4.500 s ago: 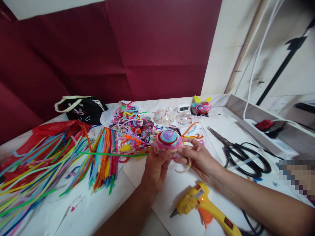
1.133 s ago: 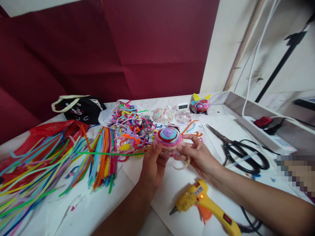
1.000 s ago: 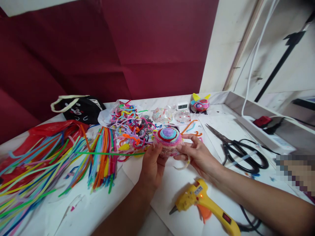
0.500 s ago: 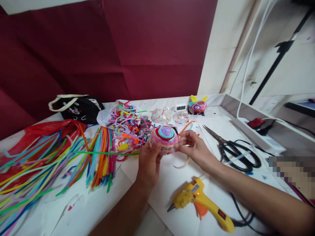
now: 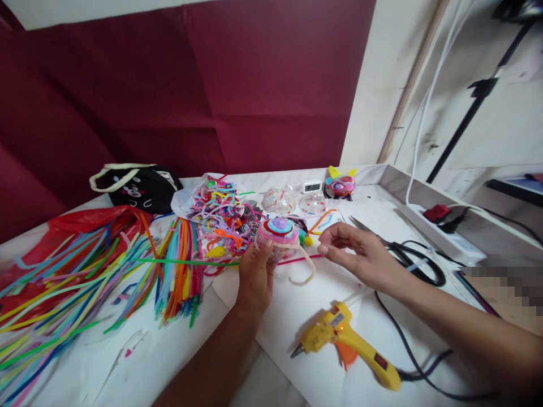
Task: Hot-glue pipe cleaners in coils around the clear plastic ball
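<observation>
My left hand [image 5: 254,277] grips a round pipe-cleaner ball [image 5: 278,234] with pink, red, blue and purple rings, held just above the white table [image 5: 169,362]. A cream pipe-cleaner tail [image 5: 306,271] dangles from the ball in a loop. My right hand [image 5: 360,251] hovers a little to the right of the ball, apart from it, with the fingers loosely curled and nothing in them. A yellow glue gun [image 5: 348,345] lies on the paper in front of both hands, its light on.
Long coloured pipe cleaners [image 5: 85,277] spread over a red bag at the left. A heap of cut pieces [image 5: 220,220] lies behind the ball. Black scissors [image 5: 407,260] lie at the right. A finished horned ball [image 5: 339,183], clear domes [image 5: 278,200] and a black bag [image 5: 136,186] sit at the back.
My right hand has let go of the ball and drawn away to the right. The left hand keeps holding the ball, and the cream tail now hangs free.
</observation>
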`<state>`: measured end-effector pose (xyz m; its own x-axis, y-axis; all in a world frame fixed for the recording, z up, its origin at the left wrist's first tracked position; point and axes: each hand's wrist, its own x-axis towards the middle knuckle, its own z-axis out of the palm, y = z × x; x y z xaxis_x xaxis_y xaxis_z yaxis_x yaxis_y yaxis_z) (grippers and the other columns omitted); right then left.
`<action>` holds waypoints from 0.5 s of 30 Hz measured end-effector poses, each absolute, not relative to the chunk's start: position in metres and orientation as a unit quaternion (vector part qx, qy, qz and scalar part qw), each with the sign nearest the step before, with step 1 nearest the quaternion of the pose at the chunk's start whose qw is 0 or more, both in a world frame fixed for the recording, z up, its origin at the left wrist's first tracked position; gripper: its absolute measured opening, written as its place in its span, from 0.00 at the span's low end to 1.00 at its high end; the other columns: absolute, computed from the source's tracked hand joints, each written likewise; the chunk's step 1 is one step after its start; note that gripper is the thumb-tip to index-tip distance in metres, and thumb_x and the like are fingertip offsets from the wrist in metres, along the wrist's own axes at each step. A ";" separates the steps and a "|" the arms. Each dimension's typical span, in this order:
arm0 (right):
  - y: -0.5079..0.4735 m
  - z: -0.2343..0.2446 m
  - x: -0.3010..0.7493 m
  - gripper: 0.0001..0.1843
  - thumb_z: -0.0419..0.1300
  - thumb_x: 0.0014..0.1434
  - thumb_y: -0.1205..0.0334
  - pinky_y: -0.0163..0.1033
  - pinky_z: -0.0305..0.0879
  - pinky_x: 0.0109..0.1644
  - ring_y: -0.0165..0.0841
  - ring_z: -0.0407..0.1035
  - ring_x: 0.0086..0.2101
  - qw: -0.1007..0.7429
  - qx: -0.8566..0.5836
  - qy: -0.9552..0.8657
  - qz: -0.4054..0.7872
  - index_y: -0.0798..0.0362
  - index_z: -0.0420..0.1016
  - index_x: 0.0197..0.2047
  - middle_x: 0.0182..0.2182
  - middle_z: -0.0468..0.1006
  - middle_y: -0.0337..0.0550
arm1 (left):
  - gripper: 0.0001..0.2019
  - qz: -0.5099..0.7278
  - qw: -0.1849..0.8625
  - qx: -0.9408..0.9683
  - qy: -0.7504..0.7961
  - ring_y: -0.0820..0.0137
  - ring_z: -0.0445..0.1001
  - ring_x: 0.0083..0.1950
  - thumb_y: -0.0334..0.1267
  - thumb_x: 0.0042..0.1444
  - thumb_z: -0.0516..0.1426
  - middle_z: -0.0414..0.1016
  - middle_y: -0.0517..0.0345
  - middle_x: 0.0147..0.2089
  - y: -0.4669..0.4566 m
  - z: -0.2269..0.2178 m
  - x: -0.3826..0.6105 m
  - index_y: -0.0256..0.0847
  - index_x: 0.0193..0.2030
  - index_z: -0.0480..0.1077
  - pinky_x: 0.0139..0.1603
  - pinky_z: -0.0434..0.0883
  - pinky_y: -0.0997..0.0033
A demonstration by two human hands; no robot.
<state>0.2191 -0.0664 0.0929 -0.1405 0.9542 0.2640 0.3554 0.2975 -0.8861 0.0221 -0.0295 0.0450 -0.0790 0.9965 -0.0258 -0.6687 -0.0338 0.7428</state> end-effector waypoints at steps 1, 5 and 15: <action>-0.074 0.095 0.225 0.11 0.61 0.60 0.51 0.41 0.64 0.39 0.33 0.69 0.33 0.390 -0.488 -0.715 0.314 0.50 0.72 0.35 0.31 0.75 0.38 | 0.16 0.671 0.623 0.257 0.309 0.76 0.77 0.28 0.36 0.39 0.73 0.80 0.63 0.29 -0.028 0.045 0.021 0.36 0.34 0.75 0.31 0.74 0.80; -0.110 0.087 0.247 0.09 0.55 0.63 0.55 0.44 0.64 0.38 0.37 0.72 0.33 0.161 -0.530 -0.804 0.215 0.49 0.72 0.40 0.35 0.78 0.42 | 0.15 0.683 0.620 0.222 0.317 0.78 0.76 0.24 0.32 0.38 0.73 0.78 0.65 0.26 -0.024 0.049 0.018 0.37 0.29 0.72 0.27 0.72 0.82; -0.162 0.043 0.249 0.06 0.57 0.60 0.58 0.39 0.58 0.32 0.36 0.70 0.30 0.022 -0.540 -0.798 0.266 0.48 0.73 0.37 0.35 0.76 0.43 | 0.09 0.684 0.625 0.179 0.331 0.76 0.78 0.24 0.27 0.46 0.69 0.79 0.64 0.25 -0.022 0.054 0.014 0.37 0.30 0.72 0.28 0.76 0.79</action>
<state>0.2485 -0.1620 0.0431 -0.4149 0.8743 -0.2518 0.8509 0.2749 -0.4477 0.0139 -0.0216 0.0536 -0.1541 0.9737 -0.1681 -0.7362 0.0002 0.6767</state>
